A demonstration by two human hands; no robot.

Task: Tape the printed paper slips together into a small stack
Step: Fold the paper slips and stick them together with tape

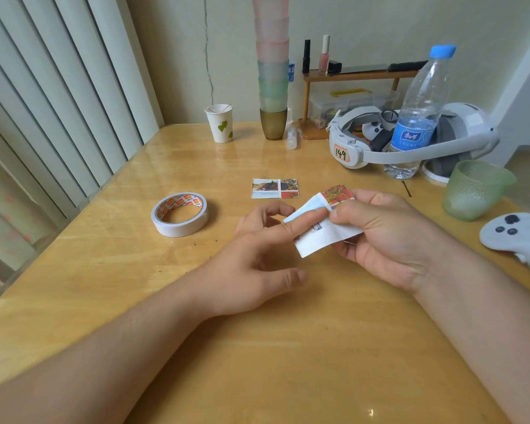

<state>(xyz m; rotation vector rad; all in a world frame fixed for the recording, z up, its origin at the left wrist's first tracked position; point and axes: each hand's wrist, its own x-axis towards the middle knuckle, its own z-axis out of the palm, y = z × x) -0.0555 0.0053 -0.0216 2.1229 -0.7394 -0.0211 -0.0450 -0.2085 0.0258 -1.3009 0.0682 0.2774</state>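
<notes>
Head view: the right hand [377,237] sits at about 3 o'clock from the middle of the wooden table [110,270], its thumb and curled fingers pinching a small bundle of paper slips [322,231], white side toward the camera, with a red printed corner showing at its 12 o'clock edge. The left hand [257,255] lies just at 9 o'clock of the bundle, fingers loosely spread, its index finger laid straight across the white face and touching it; it grips nothing. A separate printed slip [275,188] lies flat on the table at 12 o'clock from the hands, apart from them. The roll of tape [180,213] rests flat at 10 o'clock from the left hand, untouched. A water bottle [419,117] stands upright at 1 o'clock.
</notes>
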